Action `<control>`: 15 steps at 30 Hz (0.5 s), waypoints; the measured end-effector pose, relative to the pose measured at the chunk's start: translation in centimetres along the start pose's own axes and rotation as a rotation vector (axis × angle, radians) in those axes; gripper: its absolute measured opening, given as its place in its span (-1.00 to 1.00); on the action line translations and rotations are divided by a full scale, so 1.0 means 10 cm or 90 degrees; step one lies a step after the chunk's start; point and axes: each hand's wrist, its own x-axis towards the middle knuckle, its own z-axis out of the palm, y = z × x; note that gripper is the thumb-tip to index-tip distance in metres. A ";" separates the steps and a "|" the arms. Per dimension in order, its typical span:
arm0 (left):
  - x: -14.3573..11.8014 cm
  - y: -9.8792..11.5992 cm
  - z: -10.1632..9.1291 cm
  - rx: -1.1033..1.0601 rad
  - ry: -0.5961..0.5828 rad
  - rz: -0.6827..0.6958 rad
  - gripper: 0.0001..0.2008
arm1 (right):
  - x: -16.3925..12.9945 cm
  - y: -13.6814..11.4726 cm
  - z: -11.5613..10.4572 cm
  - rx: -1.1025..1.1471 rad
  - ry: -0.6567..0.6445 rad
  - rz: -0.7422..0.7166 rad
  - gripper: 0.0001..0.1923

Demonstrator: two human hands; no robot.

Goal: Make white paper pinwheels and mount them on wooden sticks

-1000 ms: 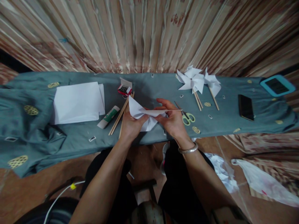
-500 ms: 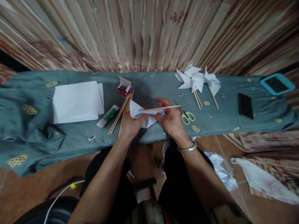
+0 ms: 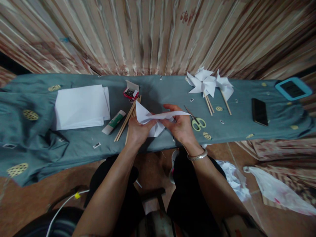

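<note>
Between my two hands is a folded white paper pinwheel (image 3: 156, 131), held above the front part of the table with its points sticking out left, right and down. My left hand (image 3: 138, 131) grips its left side, thumb pressed in toward the middle. On the other side my right hand (image 3: 182, 126) pinches the paper with thumb and fingers. Parts of the fingers are hidden behind the paper. Just left of my left hand lie several wooden sticks (image 3: 125, 121). Scissors (image 3: 197, 123) with pale green handles rest right of my right hand.
A stack of white paper (image 3: 79, 107) lies at left, with a glue stick (image 3: 114, 122) beside it. Behind the sticks stands an open small red box (image 3: 131, 91). Finished pinwheels (image 3: 202, 82) lie at the back right, then a black phone (image 3: 259, 112) and a blue-framed device (image 3: 293, 89).
The paper's left point has tipped slightly up and left, and its lower folds show a little more. Both hands keep their hold in nearly the same place.
</note>
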 end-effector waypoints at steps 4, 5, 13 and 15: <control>0.01 -0.03 0.00 0.014 0.008 -0.014 -0.71 | -0.01 0.01 0.00 -0.003 -0.005 0.025 -0.53; 0.01 -0.04 -0.01 0.015 0.006 -0.015 -0.71 | -0.01 0.01 0.00 -0.007 -0.005 0.026 -0.53; 0.03 -0.05 0.00 0.005 -0.012 0.003 -0.75 | -0.01 -0.02 0.01 0.021 0.003 0.022 -0.54; 0.02 -0.04 0.00 0.009 -0.011 -0.005 -0.74 | -0.01 -0.02 0.01 0.024 0.001 0.019 -0.54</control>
